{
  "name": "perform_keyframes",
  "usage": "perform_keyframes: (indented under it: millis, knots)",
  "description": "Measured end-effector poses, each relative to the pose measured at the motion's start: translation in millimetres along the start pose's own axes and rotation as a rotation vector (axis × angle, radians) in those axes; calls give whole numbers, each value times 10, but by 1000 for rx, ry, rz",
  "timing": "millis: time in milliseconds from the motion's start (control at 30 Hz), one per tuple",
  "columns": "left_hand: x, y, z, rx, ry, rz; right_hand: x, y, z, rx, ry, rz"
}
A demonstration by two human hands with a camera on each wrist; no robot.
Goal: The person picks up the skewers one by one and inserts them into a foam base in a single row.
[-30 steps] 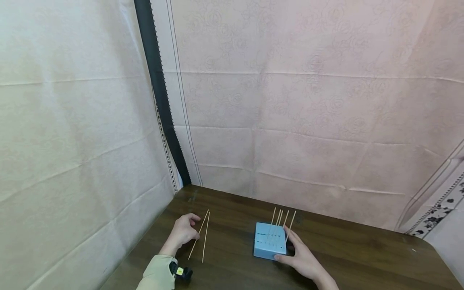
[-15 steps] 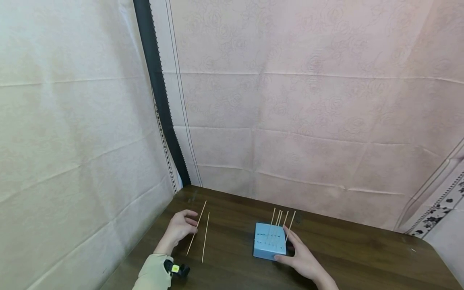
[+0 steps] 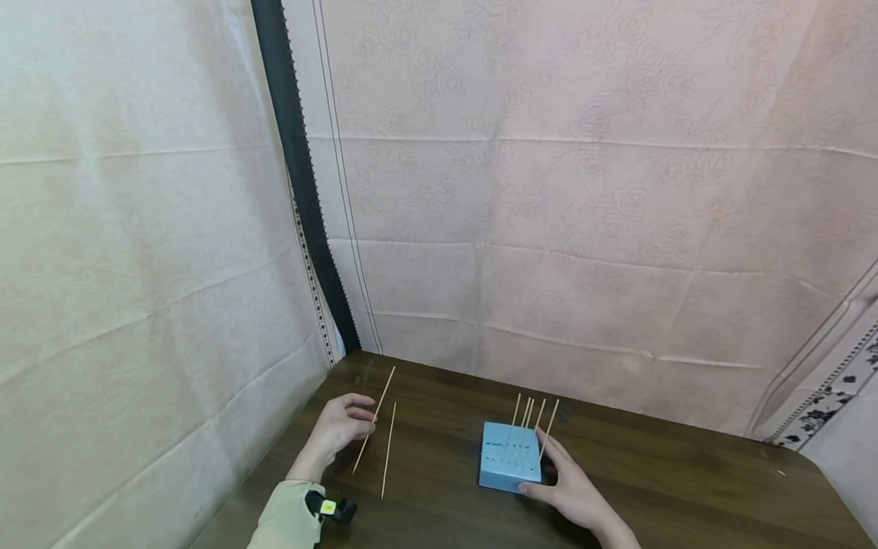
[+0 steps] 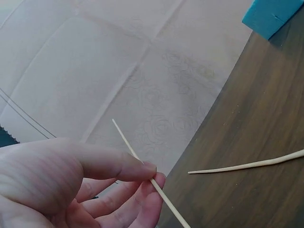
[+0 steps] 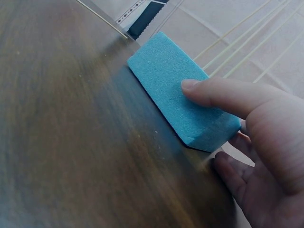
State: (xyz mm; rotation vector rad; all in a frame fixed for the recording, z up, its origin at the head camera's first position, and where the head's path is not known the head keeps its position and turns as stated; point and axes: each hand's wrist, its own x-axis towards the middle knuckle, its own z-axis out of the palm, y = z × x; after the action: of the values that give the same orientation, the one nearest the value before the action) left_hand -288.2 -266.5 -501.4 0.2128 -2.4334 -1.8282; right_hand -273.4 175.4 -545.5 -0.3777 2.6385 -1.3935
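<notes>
Between thumb and fingertips my left hand (image 3: 339,427) pinches a thin wooden skewer (image 4: 127,140), which slants up and away over the table. A second skewer (image 3: 389,451) lies on the wood just to the right of that hand. My right hand (image 3: 565,488) grips a light blue foam block (image 3: 509,457) at its right side. In the right wrist view the thumb presses the front face of the block (image 5: 164,90), and the other fingers are partly hidden behind it. Several skewers (image 3: 528,414) stand upright in the block, mostly toward its back and right.
The dark brown wooden table (image 3: 439,427) ends at a pale patterned cloth (image 3: 576,229) hanging behind it. Another cloth (image 3: 151,267) hangs along the left side. A dark strip (image 3: 309,175) runs down the corner between them.
My left hand has picked up one of the two skewers, lifting it slightly and shifting left, apart from the other. The right hand and the block stay in place.
</notes>
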Motion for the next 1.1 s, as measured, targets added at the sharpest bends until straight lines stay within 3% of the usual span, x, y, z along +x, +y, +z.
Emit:
perform_keyframes:
  millis: [300, 500, 833, 1100]
  knots:
    - [2, -3, 13, -34, -16, 23, -17, 1, 2, -4, 4, 0]
    - [6, 22, 41, -49, -20, 85, -18, 2, -5, -6, -1, 6]
    - [-33, 142, 178, -143, -115, 191, -5, -13, -6, -7, -3, 4]
    - [-83, 231, 356, -87, -192, 262, 11, 3, -2, -4, 0, -4]
